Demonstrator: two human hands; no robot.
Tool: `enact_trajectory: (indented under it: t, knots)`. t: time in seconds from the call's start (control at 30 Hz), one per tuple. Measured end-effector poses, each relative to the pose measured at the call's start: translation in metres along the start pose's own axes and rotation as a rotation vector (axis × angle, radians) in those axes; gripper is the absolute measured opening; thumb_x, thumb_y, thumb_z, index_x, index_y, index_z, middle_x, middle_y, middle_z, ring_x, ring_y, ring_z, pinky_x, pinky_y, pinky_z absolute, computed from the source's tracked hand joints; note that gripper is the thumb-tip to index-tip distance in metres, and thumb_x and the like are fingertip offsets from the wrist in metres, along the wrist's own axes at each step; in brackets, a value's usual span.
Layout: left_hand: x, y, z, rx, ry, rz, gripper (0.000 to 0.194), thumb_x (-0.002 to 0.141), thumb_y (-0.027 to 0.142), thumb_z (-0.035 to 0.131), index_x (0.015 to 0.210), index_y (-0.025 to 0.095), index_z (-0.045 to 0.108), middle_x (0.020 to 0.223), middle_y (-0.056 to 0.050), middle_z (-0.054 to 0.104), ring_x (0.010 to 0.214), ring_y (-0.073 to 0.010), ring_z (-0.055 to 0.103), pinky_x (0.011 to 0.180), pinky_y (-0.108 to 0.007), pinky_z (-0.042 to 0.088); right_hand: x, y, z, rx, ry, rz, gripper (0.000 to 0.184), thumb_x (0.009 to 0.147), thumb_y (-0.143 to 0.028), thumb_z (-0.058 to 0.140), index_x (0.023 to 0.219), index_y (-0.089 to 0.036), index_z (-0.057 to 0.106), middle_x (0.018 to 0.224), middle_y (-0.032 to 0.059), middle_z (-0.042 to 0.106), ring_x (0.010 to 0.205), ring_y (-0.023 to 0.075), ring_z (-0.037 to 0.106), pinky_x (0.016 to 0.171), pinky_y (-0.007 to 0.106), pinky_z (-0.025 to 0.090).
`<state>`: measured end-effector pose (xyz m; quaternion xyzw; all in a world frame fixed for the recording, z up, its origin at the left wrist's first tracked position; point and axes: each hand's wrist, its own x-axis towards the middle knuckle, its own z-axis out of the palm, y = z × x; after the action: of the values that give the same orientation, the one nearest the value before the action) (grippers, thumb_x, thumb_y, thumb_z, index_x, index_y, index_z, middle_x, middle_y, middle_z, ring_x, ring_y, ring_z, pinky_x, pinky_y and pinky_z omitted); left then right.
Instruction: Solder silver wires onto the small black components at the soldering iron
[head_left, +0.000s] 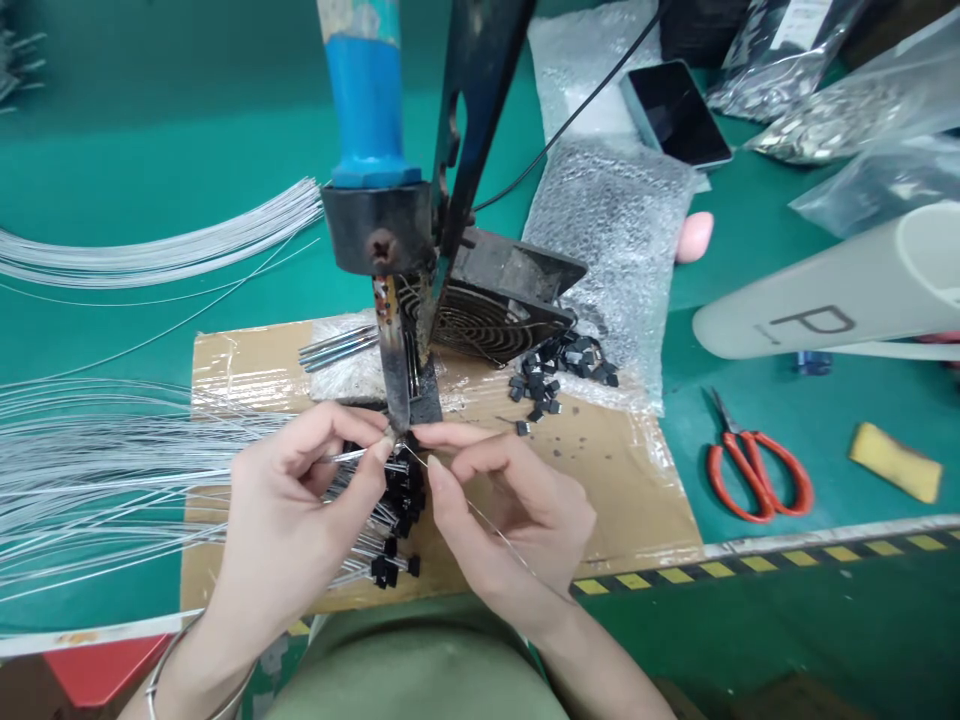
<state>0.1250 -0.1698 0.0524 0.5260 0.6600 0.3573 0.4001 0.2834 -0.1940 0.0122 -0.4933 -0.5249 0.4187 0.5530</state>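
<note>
My left hand (pixel 300 500) pinches a thin white wire (pixel 112 480) fitted with a small black component, held up to the tip of the fixed soldering iron (pixel 393 370). My right hand (pixel 510 500) pinches a thin strand of solder wire (pixel 487 525) at the same spot, the strand running back across the palm. Beneath my hands lies a row of wires with black components attached (pixel 394 520). A pile of loose black components (pixel 559 370) rests on the cardboard sheet (pixel 615 470) to the right of the iron.
A small black fan (pixel 495 300) sits behind the iron. White wire bundles (pixel 150 245) fan out at left. Red scissors (pixel 757 470), a yellow sponge (pixel 896 462), a white tube (pixel 825 295), bubble wrap (pixel 615 230), a phone (pixel 675 112) and plastic bags lie at right.
</note>
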Motion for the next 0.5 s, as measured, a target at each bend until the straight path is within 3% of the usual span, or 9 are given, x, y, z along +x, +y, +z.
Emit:
enact_trajectory:
  t: [0.27,0.5]
  knots:
    - [-0.0034,0.0026,-0.0012,-0.019,-0.001,0.009,0.01,0.084,0.017,0.076,0.076,0.021,0.071,0.083,0.001,0.074,0.061,-0.0085,0.055,0.053,-0.018,0.042,-0.0007,-0.0004,0.001,-0.001,0.013,-0.01,0.021,0.089,-0.004,0.073,0.087,-0.023,0.066,0.111,0.006,0.083,0.097,0.0207,0.082,0.091,0.033,0.065]
    - [-0.0042,0.0016,-0.0003,-0.019,-0.007,0.022,0.011,0.084,0.015,0.076,0.076,0.022,0.071,0.084,0.002,0.075,0.063,-0.0081,0.059,0.052,-0.017,0.042,0.0005,-0.0013,0.0014,-0.127,0.013,-0.079,0.02,0.088,-0.006,0.074,0.086,-0.024,0.065,0.108,0.0061,0.085,0.084,0.0193,0.082,0.082,0.031,0.068]
